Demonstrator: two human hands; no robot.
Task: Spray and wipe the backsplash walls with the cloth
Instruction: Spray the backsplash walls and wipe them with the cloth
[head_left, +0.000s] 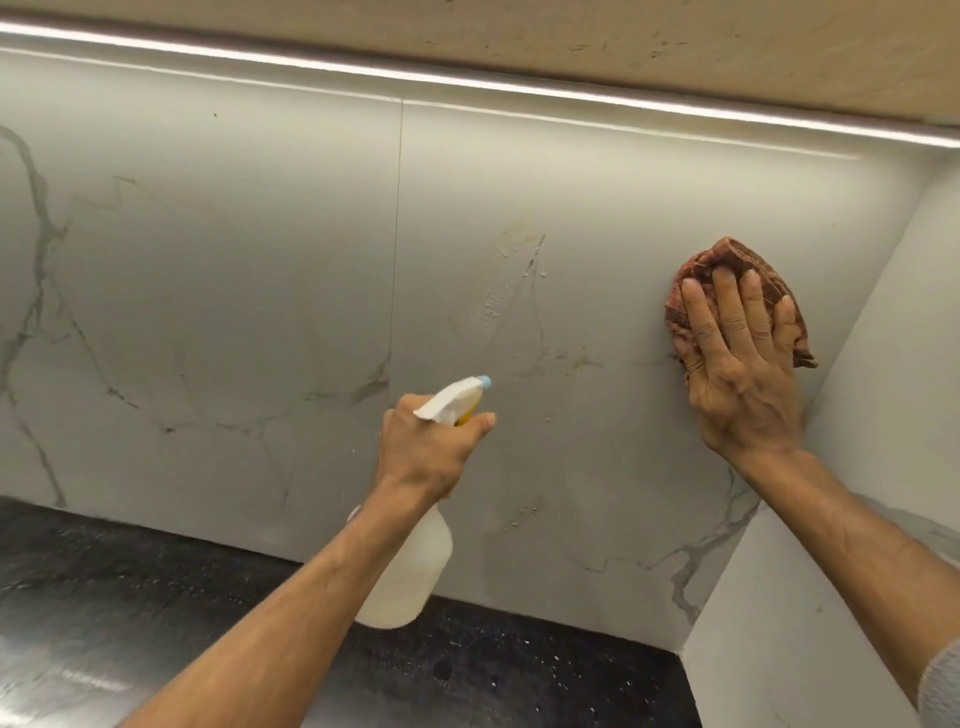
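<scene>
Backsplash (208, 312): droplets (519, 280) bead mid-panel, unwiped.
Bottle (410, 566): our left hand (426, 447) curls round its neck, nozzle facing the wall.
Cloth (706, 265): near the backsplash's right corner, pressed flat by our right hand (743, 374), fingers straight.
Risk: we judge the droplets may run and streak before the cloth reaches them.

- A home kitchen.
- Marble-veined backsplash (260, 312) rising behind a dark speckled surface (156, 597).
- A light strip (467, 83) glowing beneath a wooden upper cabinet (675, 41).
</scene>
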